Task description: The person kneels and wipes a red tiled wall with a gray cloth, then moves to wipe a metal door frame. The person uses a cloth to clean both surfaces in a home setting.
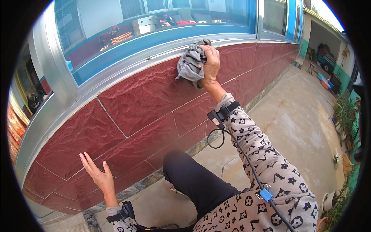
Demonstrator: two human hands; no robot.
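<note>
My right hand [211, 64] grips a crumpled grey cloth [191, 62] at the lower edge of a window. The cloth overlaps the aluminium window frame [127, 62] and hangs down over the top of the red tiled wall [139, 98]. Above the frame is the window glass [185, 17], with reflections and blue areas in it. My left hand [100, 177] is held before the lower left of the wall, its fingers extended and nothing in it. Whether it touches the tiles I cannot tell.
A black cable [252, 165] runs from my right wrist strap along the sleeve. Below the wall lies a concrete floor [285, 116]. Potted plants [345, 116] and a broom [347, 163] line the right side. Basins [325, 82] and a small bench [311, 67] stand farther off.
</note>
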